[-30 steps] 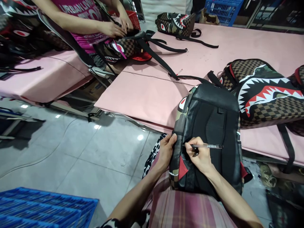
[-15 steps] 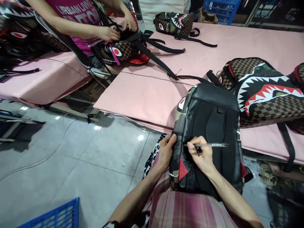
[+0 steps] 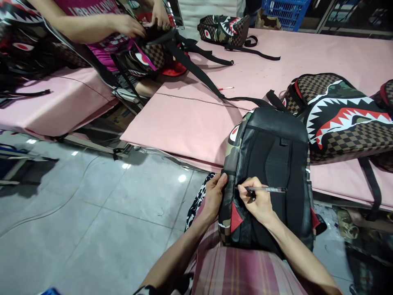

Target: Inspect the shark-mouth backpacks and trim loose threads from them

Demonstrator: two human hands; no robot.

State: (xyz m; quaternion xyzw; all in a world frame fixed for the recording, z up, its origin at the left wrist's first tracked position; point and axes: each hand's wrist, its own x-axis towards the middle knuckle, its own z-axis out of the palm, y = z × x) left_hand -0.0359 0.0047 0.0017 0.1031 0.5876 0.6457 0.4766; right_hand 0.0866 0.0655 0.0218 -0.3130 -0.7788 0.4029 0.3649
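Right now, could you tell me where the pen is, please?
In the head view, lower right of centre, the pen is held in the right hand, lying across the black back of the backpack that the left hand grips.

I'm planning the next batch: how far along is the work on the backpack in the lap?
Done: no mark shows on the backpack. In hand: the left hand grips its side while the right hand holds a pen, tip at the back panel's edge. Left: a second backpack lies on the pink table; whether it is dealt with cannot be told.
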